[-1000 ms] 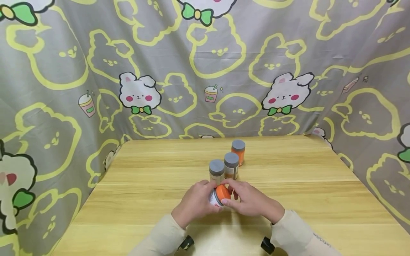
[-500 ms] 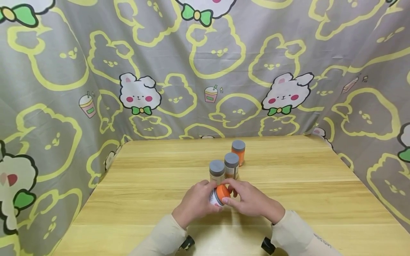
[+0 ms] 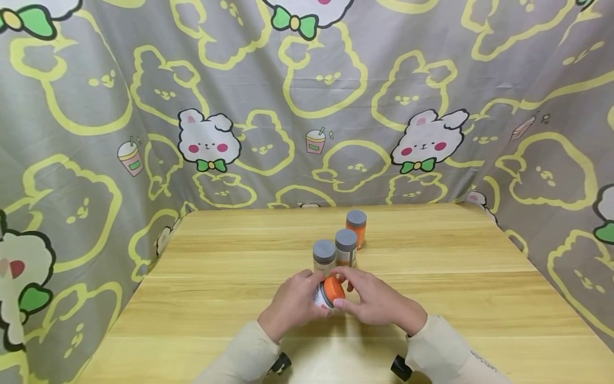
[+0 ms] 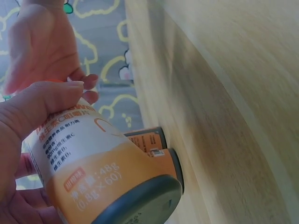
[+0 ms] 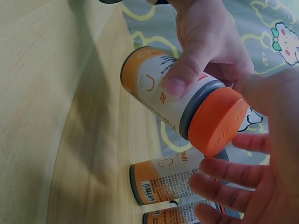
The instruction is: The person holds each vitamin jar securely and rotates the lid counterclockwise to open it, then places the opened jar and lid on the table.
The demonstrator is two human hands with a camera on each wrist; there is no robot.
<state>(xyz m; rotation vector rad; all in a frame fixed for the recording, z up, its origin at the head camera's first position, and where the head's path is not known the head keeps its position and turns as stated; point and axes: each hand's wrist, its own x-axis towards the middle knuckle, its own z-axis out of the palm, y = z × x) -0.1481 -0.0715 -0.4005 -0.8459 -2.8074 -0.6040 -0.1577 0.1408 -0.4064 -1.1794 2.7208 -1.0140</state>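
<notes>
A vitamin bottle (image 4: 100, 154) with a white and orange label is gripped round its body by my left hand (image 3: 290, 304). It tilts, with its orange cap (image 5: 217, 121) towards my right hand (image 3: 376, 300). A dark grey ring (image 5: 201, 105) sits under the cap. In the right wrist view my right fingers (image 5: 233, 177) are spread loosely beside the cap, thumb side close at its upper edge. Just behind the hands stands a grey-lidded bottle (image 3: 324, 252), partly hidden by them. Two more grey-lidded bottles, a near one (image 3: 346, 248) and a far orange one (image 3: 357, 234), stand behind it.
The wooden table (image 3: 230, 266) stretches out on both sides of the hands. A grey curtain (image 3: 268, 133) with yellow outlines and rabbit prints hangs behind it and along both sides. Dark wrist mounts (image 3: 401, 368) show below the sleeves.
My right thumb has drawn back slightly from the orange cap. My left hand and the bottle have hardly moved, and the standing bottles are where they were.
</notes>
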